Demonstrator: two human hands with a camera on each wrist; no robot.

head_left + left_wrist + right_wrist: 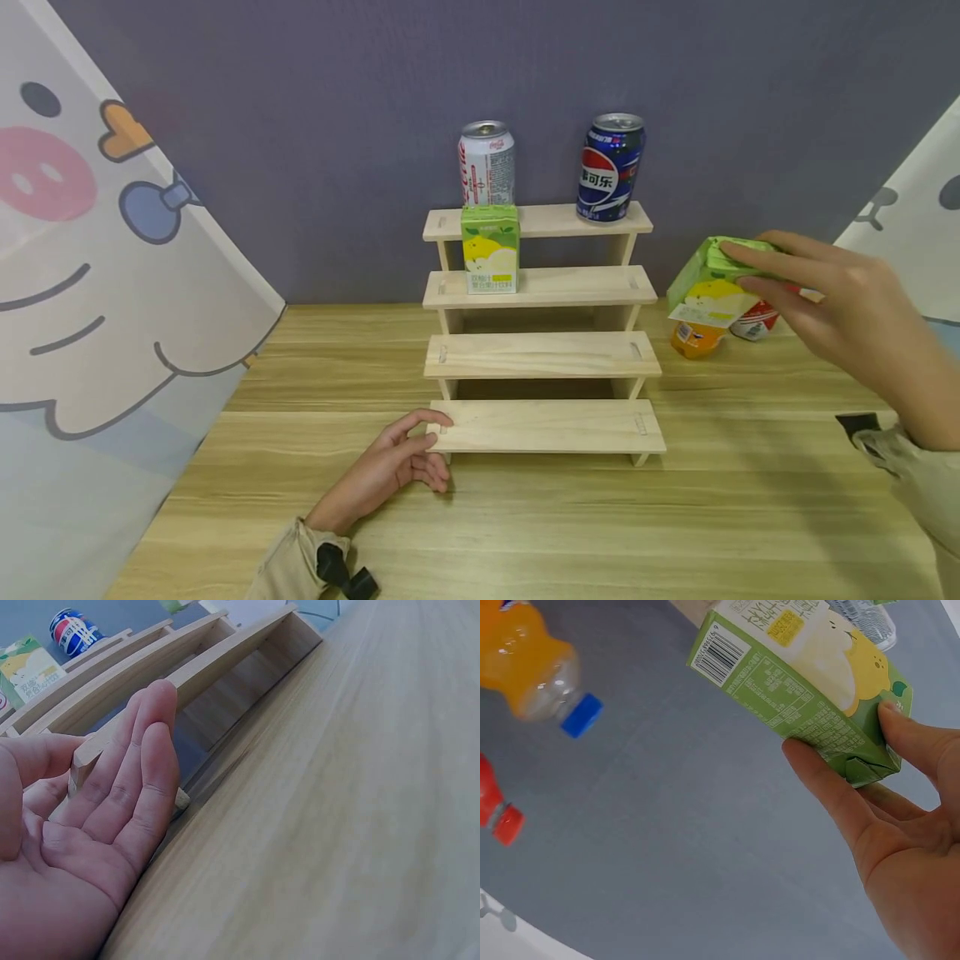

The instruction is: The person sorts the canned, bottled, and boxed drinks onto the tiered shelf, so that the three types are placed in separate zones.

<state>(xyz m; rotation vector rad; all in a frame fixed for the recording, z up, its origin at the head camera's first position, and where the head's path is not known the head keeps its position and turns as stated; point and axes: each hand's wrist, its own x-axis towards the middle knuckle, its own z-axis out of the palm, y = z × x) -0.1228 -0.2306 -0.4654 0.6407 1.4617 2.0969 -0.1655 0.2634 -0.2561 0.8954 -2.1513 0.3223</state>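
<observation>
Green juice carton, tilted, held beside pale wooden four-tier stand

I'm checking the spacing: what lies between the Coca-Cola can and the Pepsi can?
Nothing stands between the Coca-Cola can and the Pepsi can; the head view shows only a bare stretch of wooden top step there.

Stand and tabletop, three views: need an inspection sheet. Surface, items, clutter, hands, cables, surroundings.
Surface: wood-grain tabletop, under the stand.
Items: four-tier wooden stand; green carton on third tier from front, left; white-and-red can behind it, top tier; blue can, top tier, right; second green carton, lifted, right of stand.
Clutter: orange bottle, red-capped bottle, right of stand, partly hidden in head view.
Left hand: holds front tier, left end.
Right hand: grips second green carton.
Cables: nothing seen.
Surroundings: grey wall behind; cartoon-printed panels either side.
</observation>
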